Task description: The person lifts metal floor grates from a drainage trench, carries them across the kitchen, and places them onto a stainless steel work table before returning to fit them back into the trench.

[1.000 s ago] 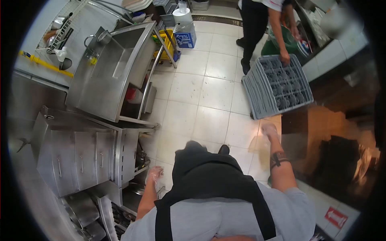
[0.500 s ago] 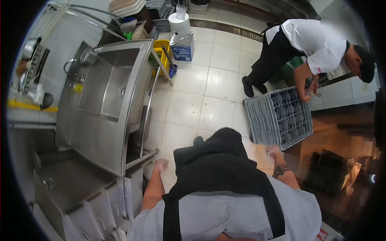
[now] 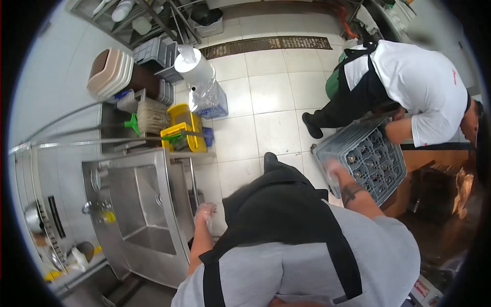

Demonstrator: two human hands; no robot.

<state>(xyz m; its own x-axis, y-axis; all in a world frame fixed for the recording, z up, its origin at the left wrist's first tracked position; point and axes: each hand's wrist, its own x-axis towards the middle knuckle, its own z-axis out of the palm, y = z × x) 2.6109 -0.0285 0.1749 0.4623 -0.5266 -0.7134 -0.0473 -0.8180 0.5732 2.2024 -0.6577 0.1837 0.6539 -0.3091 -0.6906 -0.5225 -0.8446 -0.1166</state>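
Observation:
My left hand, in a clear plastic glove, hangs by the front edge of the steel sink. Its fingers are loosely apart, with nothing visible in them. Smeared by motion, my right hand overlaps the near left side of the stacked grey glass racks. Several glasses sit in the compartments of the top rack. On the far side of the racks, a co-worker in a white shirt and black apron bends over, hands mostly hidden.
A yellow mop bucket stands beyond the sink, close to a box with a large white roll above it. Farther back are grey bins and a floor drain grate. White tiles run between sink and racks.
My view has moved forward along the floor, bringing the mop bucket and box closer. My right hand has come up against the racks' side in view. The co-worker's body has turned and leans lower.

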